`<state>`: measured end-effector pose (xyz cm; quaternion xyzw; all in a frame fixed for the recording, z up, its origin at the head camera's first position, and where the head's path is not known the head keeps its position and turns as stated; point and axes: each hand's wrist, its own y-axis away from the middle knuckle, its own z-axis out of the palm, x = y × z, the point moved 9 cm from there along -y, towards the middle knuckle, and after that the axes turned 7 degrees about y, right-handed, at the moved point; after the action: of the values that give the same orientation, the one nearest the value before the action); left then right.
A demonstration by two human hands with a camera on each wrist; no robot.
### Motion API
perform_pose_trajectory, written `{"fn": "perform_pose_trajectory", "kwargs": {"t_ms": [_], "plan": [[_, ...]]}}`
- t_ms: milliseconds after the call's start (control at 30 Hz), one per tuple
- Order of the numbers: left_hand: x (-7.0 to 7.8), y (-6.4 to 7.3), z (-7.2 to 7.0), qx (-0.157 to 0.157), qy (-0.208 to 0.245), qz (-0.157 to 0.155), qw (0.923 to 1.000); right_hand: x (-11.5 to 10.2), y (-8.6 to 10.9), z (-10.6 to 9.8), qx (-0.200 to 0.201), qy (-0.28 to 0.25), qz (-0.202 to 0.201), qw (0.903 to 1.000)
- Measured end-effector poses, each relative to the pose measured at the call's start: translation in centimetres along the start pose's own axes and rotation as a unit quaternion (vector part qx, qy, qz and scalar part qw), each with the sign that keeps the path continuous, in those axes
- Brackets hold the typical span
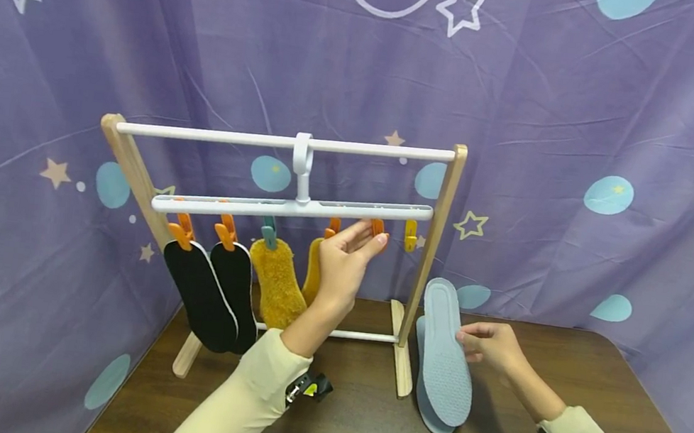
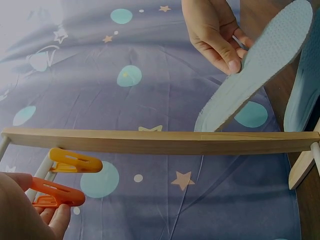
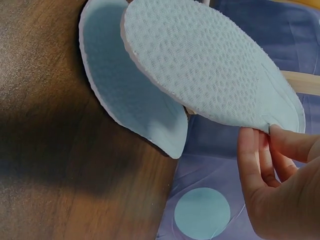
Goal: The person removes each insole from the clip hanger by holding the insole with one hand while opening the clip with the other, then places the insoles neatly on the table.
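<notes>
My left hand [image 1: 342,262] pinches an orange clothespin [image 1: 378,227] on the white hanger bar [image 1: 354,211]; in the left wrist view thumb and fingers lie on either side of this clothespin [image 2: 59,194]. Between thumb and fingers, my right hand [image 1: 495,348] holds the edge of a light blue insole [image 1: 447,356], raised above the table. A second blue insole [image 3: 130,75] lies below it on the wood. From the hanger's left part hang two black insoles [image 1: 199,296] on orange clothespins. A fuzzy yellow insole [image 1: 275,283] hangs from a green clothespin, another partly behind my left hand.
A yellow clothespin [image 1: 410,236] hangs at the bar's right end. The hanger hooks onto a white rod of a wooden stand [image 1: 432,255], whose right post stands between my hands. Behind the brown table [image 1: 350,417] hangs a purple patterned curtain [image 1: 556,126].
</notes>
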<state>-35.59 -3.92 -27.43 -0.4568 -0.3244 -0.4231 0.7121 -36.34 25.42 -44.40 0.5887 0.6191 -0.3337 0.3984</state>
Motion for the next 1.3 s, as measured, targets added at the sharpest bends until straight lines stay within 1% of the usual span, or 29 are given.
{"fn": "perform_pose_trajectory", "kwargs": {"t_ms": [233, 333, 600, 833, 1000, 1100, 1300], "plan": [[-0.2, -0.1, 0.0, -0.002, 0.007, -0.007, 1.0, 0.6, -0.2, 0.3, -0.003, 0.022, 0.017, 0.9996], [-0.1, 0.0, 0.1, -0.003, 0.008, -0.006, 0.9999, 0.9, -0.3, 0.4, -0.001, 0.018, 0.026, 0.9995], [0.0, 0.0, 0.1, -0.003, 0.005, 0.0, 1.0, 1.2, -0.4, 0.7, -0.004, 0.013, 0.021, 0.9997], [-0.1, -0.1, 0.1, -0.005, 0.009, -0.005, 0.9999, 1.9, -0.5, 1.1, 0.0, 0.004, 0.027, 0.9996], [-0.1, 0.1, 0.1, -0.003, 0.003, -0.003, 1.0, 2.4, -0.6, 1.2, -0.003, 0.001, 0.033, 0.9995], [-0.1, 0.1, 0.0, -0.002, 0.0, 0.0, 1.0, 2.6, -0.6, 1.3, -0.007, -0.004, 0.036, 0.9993], [-0.1, 0.0, 0.1, -0.003, 0.005, -0.005, 1.0, 2.8, -0.7, 1.3, -0.008, -0.005, 0.045, 0.999]]}}
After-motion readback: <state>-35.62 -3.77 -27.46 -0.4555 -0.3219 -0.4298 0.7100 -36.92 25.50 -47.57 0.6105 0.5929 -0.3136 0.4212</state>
